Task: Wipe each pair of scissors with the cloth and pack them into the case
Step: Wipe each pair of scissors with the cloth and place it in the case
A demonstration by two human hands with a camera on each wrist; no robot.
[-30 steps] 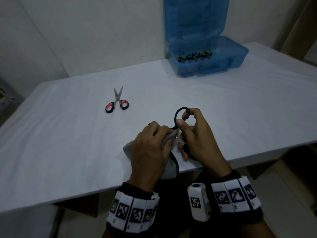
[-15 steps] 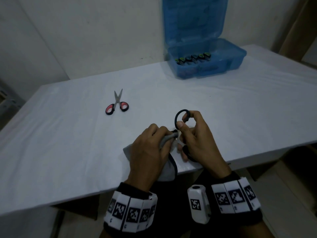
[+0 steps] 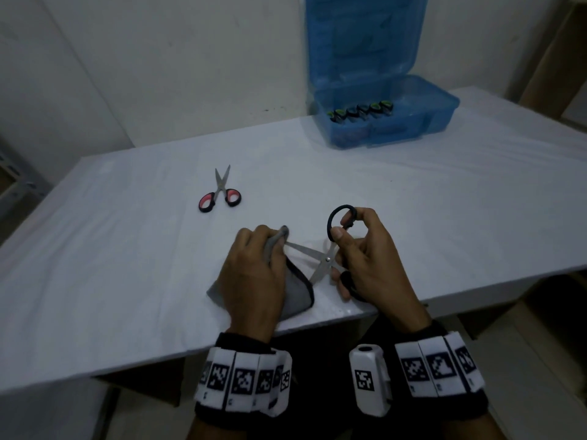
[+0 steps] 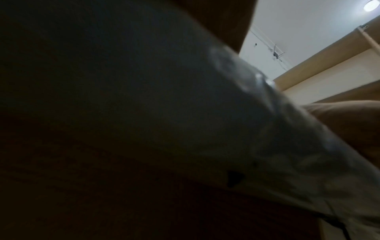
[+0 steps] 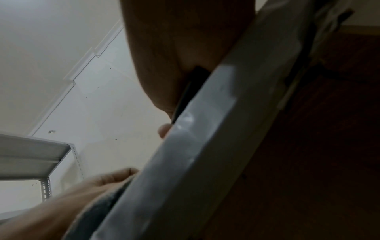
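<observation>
Near the table's front edge my right hand (image 3: 359, 249) grips the black-handled scissors (image 3: 327, 258) by their loops, blades spread apart. My left hand (image 3: 254, 268) pinches the grey cloth (image 3: 297, 292) around the tip of the upper blade. The cloth's lower part hangs down onto the table. Red-handled scissors (image 3: 219, 193) lie closed on the table, further back and to the left. The blue case (image 3: 381, 119) stands open at the back right with several dark-handled scissors (image 3: 360, 112) inside. The left wrist view is mostly dark. In the right wrist view the table edge (image 5: 185, 154) fills the frame.
The white table (image 3: 444, 201) ends just below my hands. A wall runs behind it. A metal shelf (image 5: 30, 155) stands to the left. The floor and brown boards show at the lower right.
My left hand has slid the cloth leftward along the blade to its tip, so both bare blades now show between my hands. The right hand stayed in place.
</observation>
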